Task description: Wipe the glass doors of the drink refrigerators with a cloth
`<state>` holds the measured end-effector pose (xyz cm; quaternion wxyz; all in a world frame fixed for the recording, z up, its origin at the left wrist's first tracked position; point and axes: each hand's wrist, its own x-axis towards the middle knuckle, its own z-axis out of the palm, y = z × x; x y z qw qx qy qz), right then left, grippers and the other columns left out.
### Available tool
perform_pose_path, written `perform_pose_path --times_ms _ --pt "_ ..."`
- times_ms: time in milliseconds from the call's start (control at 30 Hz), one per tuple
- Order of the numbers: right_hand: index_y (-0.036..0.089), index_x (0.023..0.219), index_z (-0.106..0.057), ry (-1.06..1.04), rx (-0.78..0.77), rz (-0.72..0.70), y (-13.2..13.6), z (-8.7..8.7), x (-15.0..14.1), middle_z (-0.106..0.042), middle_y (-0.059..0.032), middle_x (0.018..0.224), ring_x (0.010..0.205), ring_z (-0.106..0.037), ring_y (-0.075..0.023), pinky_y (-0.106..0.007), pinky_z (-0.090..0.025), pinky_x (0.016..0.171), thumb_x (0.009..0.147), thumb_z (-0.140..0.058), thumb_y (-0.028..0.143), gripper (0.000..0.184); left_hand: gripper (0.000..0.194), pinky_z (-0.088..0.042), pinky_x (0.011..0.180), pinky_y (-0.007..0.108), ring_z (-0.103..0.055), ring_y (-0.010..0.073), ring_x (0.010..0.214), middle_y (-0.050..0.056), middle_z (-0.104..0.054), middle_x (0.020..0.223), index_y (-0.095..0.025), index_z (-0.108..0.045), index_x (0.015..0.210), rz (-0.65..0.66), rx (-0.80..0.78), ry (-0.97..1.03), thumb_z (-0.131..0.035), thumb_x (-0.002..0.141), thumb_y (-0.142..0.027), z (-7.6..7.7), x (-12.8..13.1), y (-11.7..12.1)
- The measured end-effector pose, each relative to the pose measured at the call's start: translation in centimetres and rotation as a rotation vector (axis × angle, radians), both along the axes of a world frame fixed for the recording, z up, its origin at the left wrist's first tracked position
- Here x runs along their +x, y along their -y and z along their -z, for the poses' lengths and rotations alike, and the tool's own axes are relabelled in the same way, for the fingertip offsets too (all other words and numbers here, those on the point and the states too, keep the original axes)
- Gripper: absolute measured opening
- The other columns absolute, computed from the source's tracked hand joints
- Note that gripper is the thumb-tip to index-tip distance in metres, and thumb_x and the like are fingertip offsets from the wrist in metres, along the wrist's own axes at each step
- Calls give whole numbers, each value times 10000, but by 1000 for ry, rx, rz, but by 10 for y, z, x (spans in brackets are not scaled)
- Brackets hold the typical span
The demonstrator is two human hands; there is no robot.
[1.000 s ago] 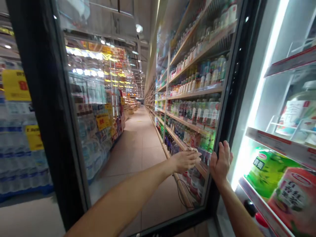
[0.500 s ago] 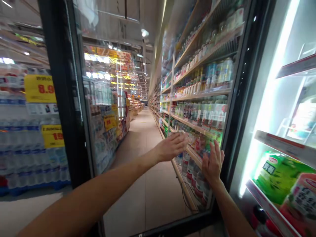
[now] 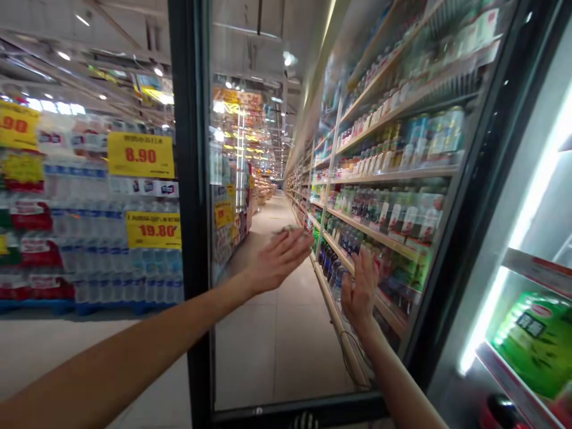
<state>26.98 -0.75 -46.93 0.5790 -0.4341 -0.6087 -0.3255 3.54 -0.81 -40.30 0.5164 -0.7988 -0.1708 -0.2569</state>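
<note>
Inside the frame (image 3: 191, 149), clear of its edges, left hand (image 3: 277, 260) lies flat over blurred cloth (image 3: 288, 228), right hand (image 3: 360, 293) uncurled, bare glass (image 3: 325, 286) between.

Left arm (image 3: 147, 348) outstretched | left hand (image 3: 274, 262) flat, fingers (image 3: 295, 245) extended rightward | right hand (image 3: 360, 292) upright, fingers pointing up

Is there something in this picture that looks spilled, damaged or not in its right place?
One small thing: visible in the glass door, a dark cable forms a loose loop beside the bottom rail of the shelves, looking untidy against its straight line. I make out no spill or damage.
</note>
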Motion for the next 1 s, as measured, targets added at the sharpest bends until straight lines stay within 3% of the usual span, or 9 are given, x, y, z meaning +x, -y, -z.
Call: perform_pose_path --times_ms 167,300,367,467,533,700,767,900,1000 --pt "206 1360 -292 51 7 -21 2 -1 -33 -339 -143 1412 1320 -284 -256 -539 -230 1044 833 -419 224 542 377 -220 1098 343 -204 182 1343 -1 -325 1423 -196 -478 1222 26 21 -165 -404 853 -183 21 -33 7" --pt "217 1358 -296 40 38 -39 7 -1 -48 -290 -128 1439 1336 -244 -270 -555 -209 1046 828 -416 224 544 424 -221 1084 434 -119 236 1361 35 -397 1382 -202 -463 1235 -97 71 364 -437 820 -117 15 -51 5" --pt "214 1358 -295 50 35 -50 9 2 -55 -293 -132 1436 1334 -247 -275 -558 -213 1044 825 -420 221 547 426 -225 1077 453 -102 250 1362 53 -377 1394 -201 -468 1230 -124 69 490 -449 813 -117 28 -57 8" --pt "213 1359 -289 99 6 -66 13 9 -66 -302 -140 1431 1327 -268 -270 -548 -223 1042 823 -420 204 551 427 -214 1095 400 -146 212 1358 13 -338 1418 -226 -470 1233 -78 -10 223 -441 815 -140 65 -65 16" --pt "214 1361 -283 120 -6 -79 15 11 -73 -302 -143 1431 1323 -277 -267 -543 -223 1043 823 -419 195 556 423 -194 1107 364 -180 178 1350 -12 -346 1413 -253 -459 1243 -80 -52 106 -446 826 -183 78 -69 19" --pt "215 1359 -287 99 15 -112 22 8 -85 -300 -137 1433 1333 -256 -263 -539 -208 1051 822 -421 188 554 449 -189 1083 480 -155 239 1355 77 -409 1369 -228 -462 1244 -177 -4 595 -468 805 -134 62 -67 12" --pt "216 1359 -285 103 7 -121 25 12 -88 -286 -130 1440 1338 -245 -258 -537 -203 1056 822 -416 181 554 452 -197 1080 474 -150 243 1356 78 -404 1372 -221 -465 1241 -152 -16 538 -469 800 -125 71 -65 13" --pt "216 1364 -266 152 -41 -134 33 25 -95 -284 -125 1440 1338 -245 -251 -533 -204 1061 818 -406 161 566 415 -209 1097 374 -198 188 1345 12 -377 1393 -244 -476 1228 -49 -86 108 -457 819 -171 105 -66 20" --pt "194 1356 -281 167 -72 -149 39 31 -97 -313 -135 1423 1341 -237 -251 -532 -217 1059 819 -395 151 550 432 -216 1090 422 -139 218 1358 16 -393 1383 -246 -462 1243 -61 -95 271 -437 824 -140 92 -65 19"
